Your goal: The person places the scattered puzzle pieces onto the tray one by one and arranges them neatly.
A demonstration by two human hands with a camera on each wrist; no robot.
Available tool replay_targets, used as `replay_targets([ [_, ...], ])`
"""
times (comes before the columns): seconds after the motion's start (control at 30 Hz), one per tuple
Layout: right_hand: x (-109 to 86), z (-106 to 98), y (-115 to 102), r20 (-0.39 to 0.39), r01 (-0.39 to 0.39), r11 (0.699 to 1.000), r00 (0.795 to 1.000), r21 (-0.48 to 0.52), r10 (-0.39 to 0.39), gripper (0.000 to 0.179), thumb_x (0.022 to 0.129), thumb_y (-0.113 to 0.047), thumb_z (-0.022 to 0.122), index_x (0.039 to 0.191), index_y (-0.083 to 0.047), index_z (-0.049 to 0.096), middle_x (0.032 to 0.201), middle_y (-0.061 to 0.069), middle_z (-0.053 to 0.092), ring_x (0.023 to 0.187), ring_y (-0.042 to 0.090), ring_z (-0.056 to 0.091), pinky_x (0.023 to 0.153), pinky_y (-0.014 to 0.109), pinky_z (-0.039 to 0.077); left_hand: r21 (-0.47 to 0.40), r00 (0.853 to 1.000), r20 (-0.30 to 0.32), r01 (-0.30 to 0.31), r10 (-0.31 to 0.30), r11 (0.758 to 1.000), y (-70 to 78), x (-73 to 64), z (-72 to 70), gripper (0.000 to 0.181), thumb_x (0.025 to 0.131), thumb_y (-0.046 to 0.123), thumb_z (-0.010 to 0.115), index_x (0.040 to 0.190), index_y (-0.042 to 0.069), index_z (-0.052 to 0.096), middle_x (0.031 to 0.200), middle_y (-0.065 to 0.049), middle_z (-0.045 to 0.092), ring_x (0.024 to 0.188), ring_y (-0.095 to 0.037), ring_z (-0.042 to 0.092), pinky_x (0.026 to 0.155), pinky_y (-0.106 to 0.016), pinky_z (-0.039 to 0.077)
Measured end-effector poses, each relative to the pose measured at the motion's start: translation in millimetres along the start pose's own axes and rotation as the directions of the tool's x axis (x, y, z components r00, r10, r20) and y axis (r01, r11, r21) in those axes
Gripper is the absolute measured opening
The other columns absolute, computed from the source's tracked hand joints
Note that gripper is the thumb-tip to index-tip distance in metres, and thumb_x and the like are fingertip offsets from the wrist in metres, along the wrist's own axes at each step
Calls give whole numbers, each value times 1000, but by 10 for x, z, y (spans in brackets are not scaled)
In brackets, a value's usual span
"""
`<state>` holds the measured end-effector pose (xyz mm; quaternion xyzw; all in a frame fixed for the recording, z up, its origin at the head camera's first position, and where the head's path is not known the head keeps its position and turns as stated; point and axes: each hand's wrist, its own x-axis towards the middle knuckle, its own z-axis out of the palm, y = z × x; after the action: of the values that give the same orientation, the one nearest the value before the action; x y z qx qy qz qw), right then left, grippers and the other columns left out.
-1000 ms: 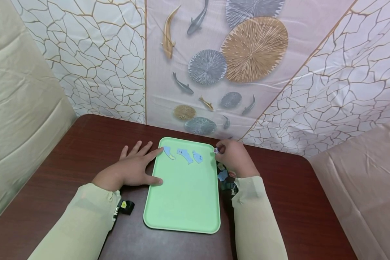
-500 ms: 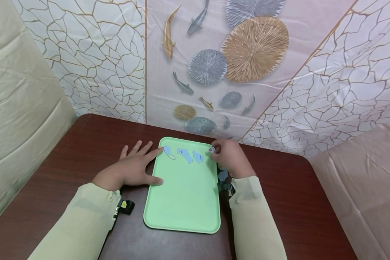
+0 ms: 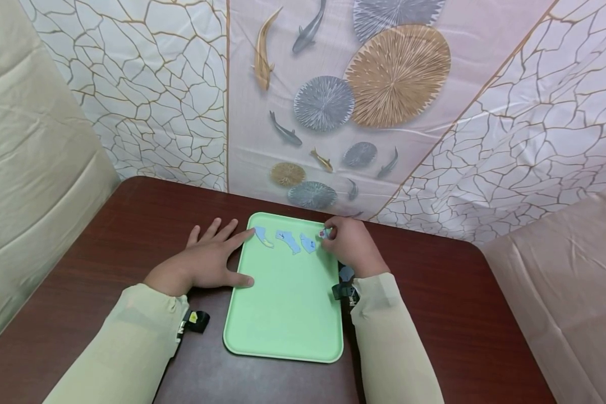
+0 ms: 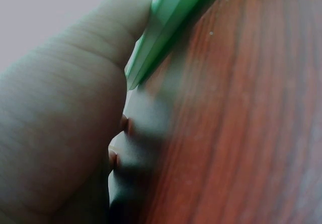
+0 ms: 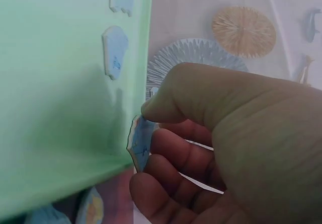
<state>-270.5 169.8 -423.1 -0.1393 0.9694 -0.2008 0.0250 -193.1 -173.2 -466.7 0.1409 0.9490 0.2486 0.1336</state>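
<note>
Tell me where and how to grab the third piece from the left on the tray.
Probably pinch the third piece by its near and far edges, from above and the near side: it lies flat, the second piece and the right hand crowd its sides, and the tray is bare nearer the person.

A bare left hand (image 3: 207, 261) and right hand (image 3: 353, 244) show beyond long, pale cream-yellow sleeves (image 3: 116, 348) with wrinkled, gathered cuffs (image 3: 154, 300). A black fitting (image 3: 201, 322) with a yellow patch (image 3: 193, 317) sits beside the left cuff; another black fitting (image 3: 342, 291), beside the right.
</note>
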Motion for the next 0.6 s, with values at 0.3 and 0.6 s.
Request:
replay_targets([
  [0.3,7,68,-5,27,-23,1000,999,21,23,40,96,-9,79,135,-5,77,98,5,75,80,19,64,73,37,55,2,1000,0,-2,2,1000,8,-3,-5,116,89,79,81,181,42,21,191,-14,7,176,-51,-5,132,-81,-7],
  [0.6,26,133,-35,22,6,1000,1000,11,-6,34,96,-11,82,129,-5,78,89,3,73,73,18,61,69,35,52,-7,1000,-1,-2,2,1000,18,-13,-11,115,89,77,82,181,41,22,191,-14,8,176,-51,-5,132,-81,-7],
])
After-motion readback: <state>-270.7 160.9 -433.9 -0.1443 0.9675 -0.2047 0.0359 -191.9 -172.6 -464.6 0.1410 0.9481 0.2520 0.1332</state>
